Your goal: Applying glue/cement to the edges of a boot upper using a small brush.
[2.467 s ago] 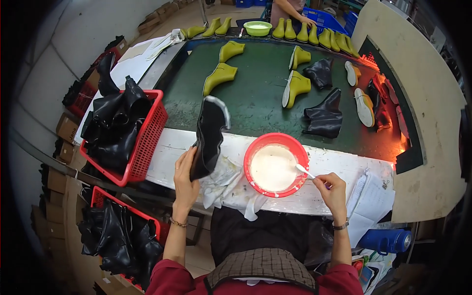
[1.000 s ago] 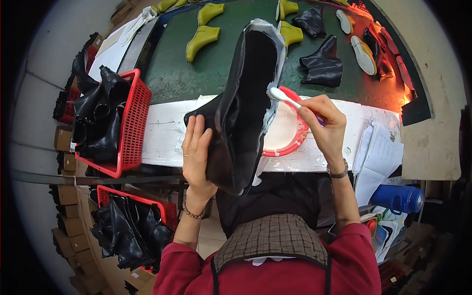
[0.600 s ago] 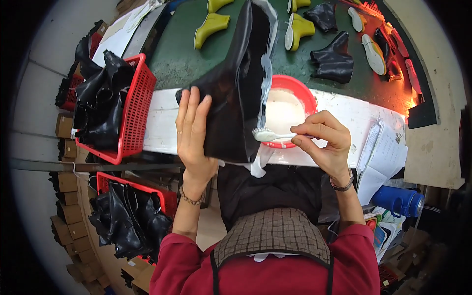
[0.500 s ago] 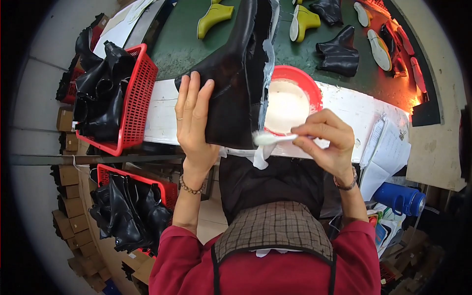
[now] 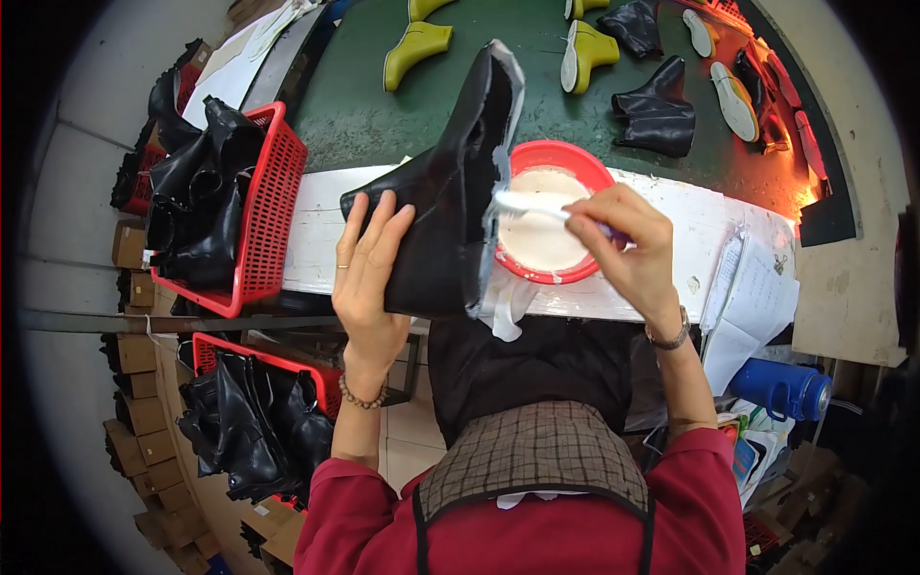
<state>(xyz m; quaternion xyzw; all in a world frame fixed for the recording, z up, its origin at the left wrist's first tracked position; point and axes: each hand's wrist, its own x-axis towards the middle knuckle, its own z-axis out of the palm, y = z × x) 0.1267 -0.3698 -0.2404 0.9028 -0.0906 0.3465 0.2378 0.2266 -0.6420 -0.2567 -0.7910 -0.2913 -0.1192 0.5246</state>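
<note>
My left hand (image 5: 369, 264) grips a black leather boot upper (image 5: 431, 196) from its left side, fingers spread over the leather and the thumb hidden behind. Whitish paste coats the boot's right-hand edge from top to bottom. Between the thumb and fingers of my right hand (image 5: 628, 240) is a small white toothbrush-like brush (image 5: 533, 203). Its head touches the coated edge about midway along. Behind the brush, a red bowl (image 5: 599, 172) holds creamy white liquid (image 5: 544, 240). A white, paste-smeared scrap (image 5: 508, 307) hangs below the bowl at the table's near edge.
Red baskets of black boots stand at left, one beside the table (image 5: 292, 153) and one lower down (image 5: 331, 388). Yellow boots (image 5: 417, 53) and black ones (image 5: 656, 107) lie on the green surface (image 5: 364, 115). Papers (image 5: 757, 297) and a blue jug (image 5: 781, 388) are at right.
The boot's top has come down toward me and the boot leans more. The brush has moved up from the lower corner to midway along the coated edge, my right hand with it.
</note>
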